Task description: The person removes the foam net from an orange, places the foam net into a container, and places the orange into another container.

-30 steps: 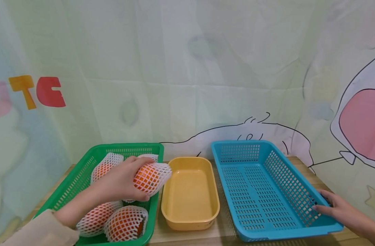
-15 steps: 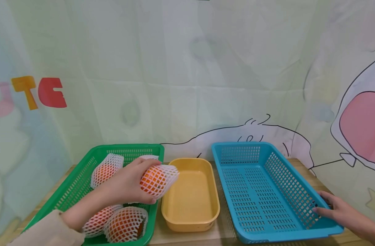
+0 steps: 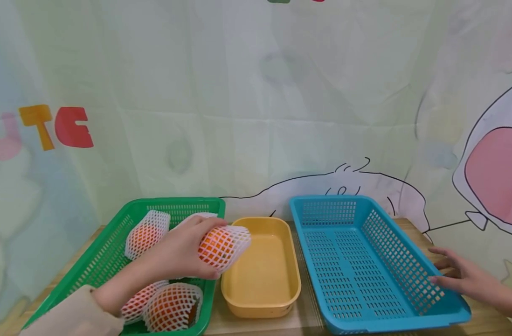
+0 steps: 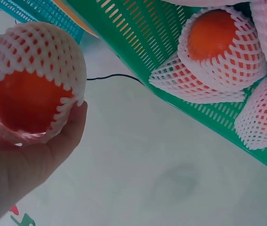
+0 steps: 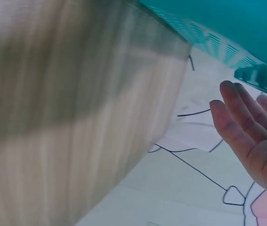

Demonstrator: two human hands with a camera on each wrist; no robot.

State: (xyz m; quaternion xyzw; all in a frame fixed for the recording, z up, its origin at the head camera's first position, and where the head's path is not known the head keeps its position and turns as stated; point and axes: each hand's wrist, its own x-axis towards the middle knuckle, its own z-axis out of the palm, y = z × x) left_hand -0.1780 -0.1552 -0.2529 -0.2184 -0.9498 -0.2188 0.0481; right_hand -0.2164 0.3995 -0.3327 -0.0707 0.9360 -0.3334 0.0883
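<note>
My left hand (image 3: 178,254) grips an orange in a white foam net (image 3: 222,246) and holds it over the gap between the green basket (image 3: 113,242) and the yellow tub (image 3: 262,298). The left wrist view shows the same netted orange (image 4: 32,82) resting in my palm. More netted oranges (image 3: 172,305) lie in the green basket, another of them at its back (image 3: 147,233). My right hand (image 3: 461,277) hovers with straight fingers just beside the right rim of the blue basket (image 3: 377,317), holding nothing. In the right wrist view its fingers (image 5: 239,117) are spread below the blue rim (image 5: 260,75).
The three containers stand side by side on a wooden table (image 3: 306,322), close to a hanging printed cloth backdrop (image 3: 256,116). The blue basket and the yellow tub hold nothing. Bare wood shows at the table's right edge (image 3: 411,224).
My left hand has carried the netted orange rightwards from over the green basket toward the yellow tub. My right hand has come off the blue basket's rim and opened.
</note>
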